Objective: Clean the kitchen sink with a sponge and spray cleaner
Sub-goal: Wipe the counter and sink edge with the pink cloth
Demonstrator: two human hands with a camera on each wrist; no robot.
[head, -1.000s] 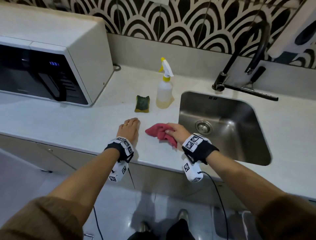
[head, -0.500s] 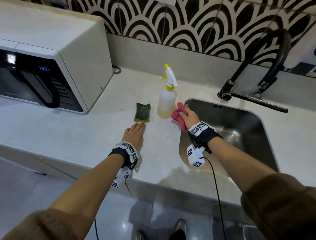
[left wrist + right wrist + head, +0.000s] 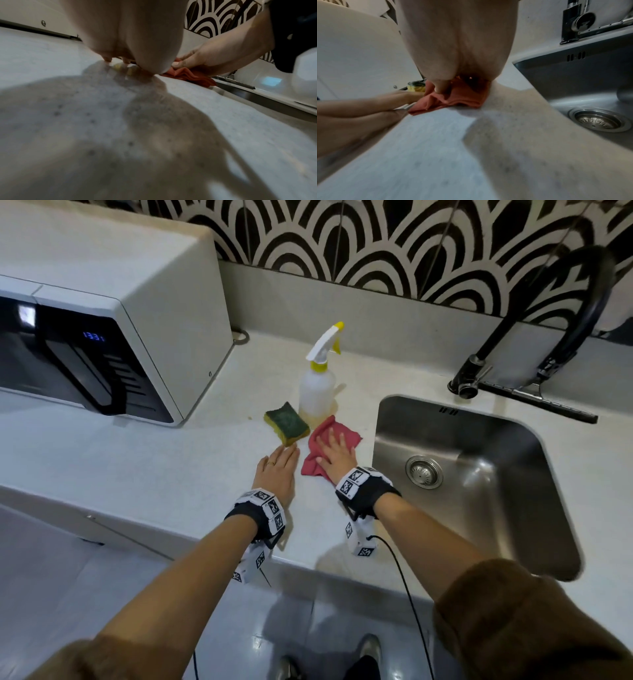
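Note:
A green and yellow sponge lies on the white counter, just left of a white spray bottle with a yellow nozzle. A red cloth is spread on the counter between the sponge and the steel sink. My right hand presses flat on the red cloth with straight fingers. My left hand lies flat on the counter, fingertips just short of the sponge. The right hand on the cloth also shows in the left wrist view.
A white microwave stands on the counter at the left. A black tap and a squeegee sit behind the sink. The sink drain lies in the basin. The counter's front edge runs under my wrists.
My right hand has carried the red cloth from near the bottle back toward me and pressed it flat. The sponge has turned and sits closer to my left fingertips.

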